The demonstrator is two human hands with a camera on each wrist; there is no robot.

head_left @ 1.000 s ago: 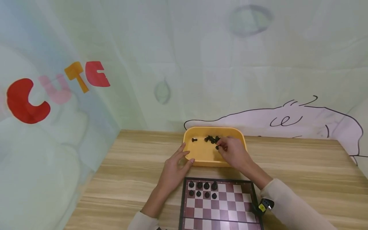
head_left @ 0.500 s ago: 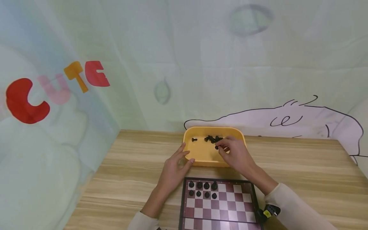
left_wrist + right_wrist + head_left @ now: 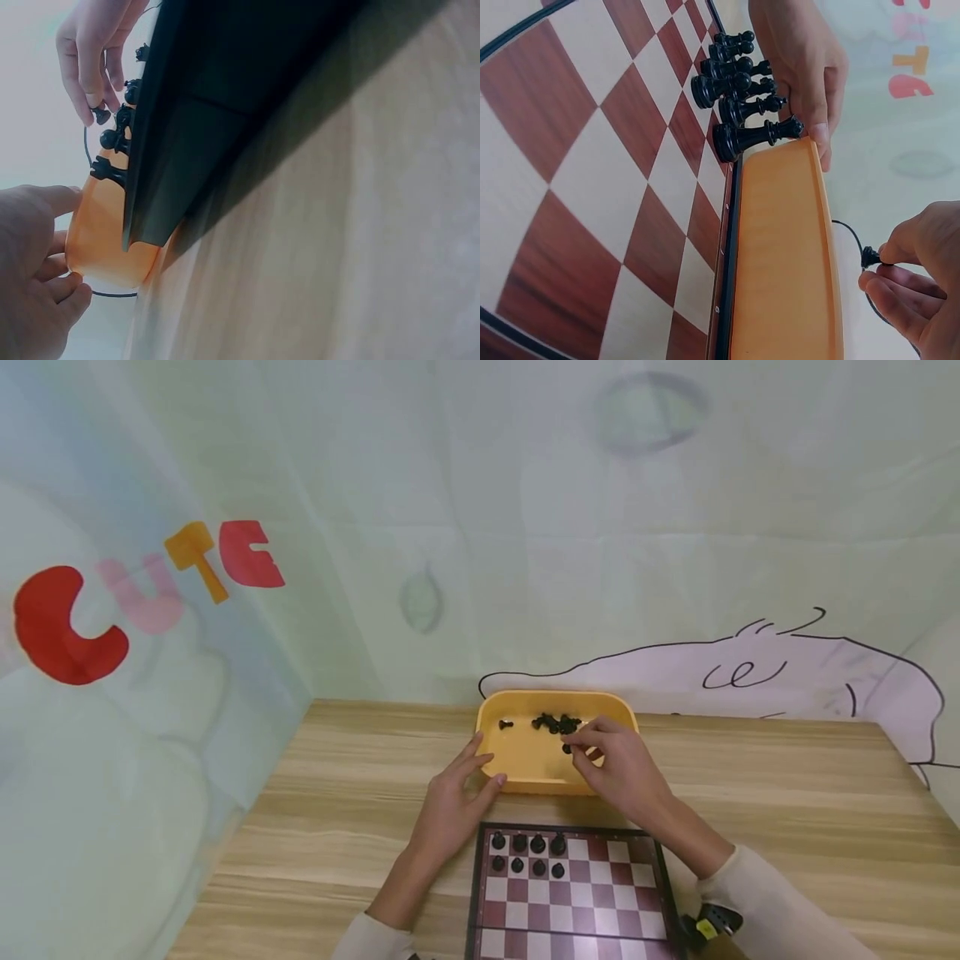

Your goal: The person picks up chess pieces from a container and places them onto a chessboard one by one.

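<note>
In the head view my right hand (image 3: 621,768) pinches a small black chess piece (image 3: 870,257) between thumb and fingertips, over the right part of the yellow tray (image 3: 528,768). My left hand (image 3: 448,810) rests spread at the tray's near left corner, its thumb at the front wall and its fingers along the left rim. A cluster of black chess pieces (image 3: 553,724) lies in the back of the tray, and one loose piece (image 3: 506,724) lies to their left. Closer to the person, a red-and-white chessboard (image 3: 558,893) carries two short rows of standing black pieces (image 3: 537,843) at its far left corner.
The tray and board lie on a wood-grain table (image 3: 360,760), with a narrow strip of table between them. A printed cloth (image 3: 450,568) rises behind the table's far edge. Close to the board's right edge is a black wrist device (image 3: 708,928) at the right sleeve.
My right hand has drawn slightly back towards the person, the piece in its fingertips, uncovering more of the cluster. Its forearm has shifted right. My left hand has stayed at the tray.
</note>
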